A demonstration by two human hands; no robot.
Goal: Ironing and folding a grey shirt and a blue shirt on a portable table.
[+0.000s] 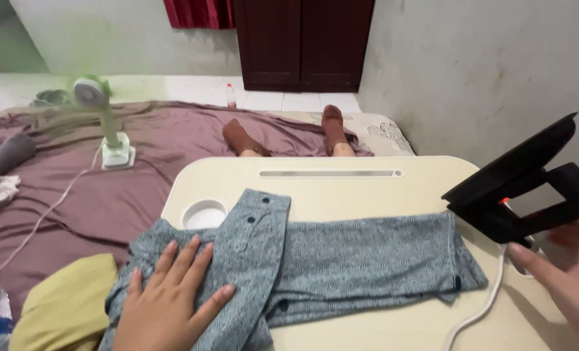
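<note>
The left hand lies flat, fingers spread, on a grey-blue patterned shirt spread across a cream lap table; the table's round cup recess holds nothing; the right hand is open, fingers loose, just beside a black iron standing on its heel at the table's right edge, its white cord trailing down.

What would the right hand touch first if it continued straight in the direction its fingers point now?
Probably the black iron: the right hand points up-left at its base, just short of it, though depth is unclear.
</note>
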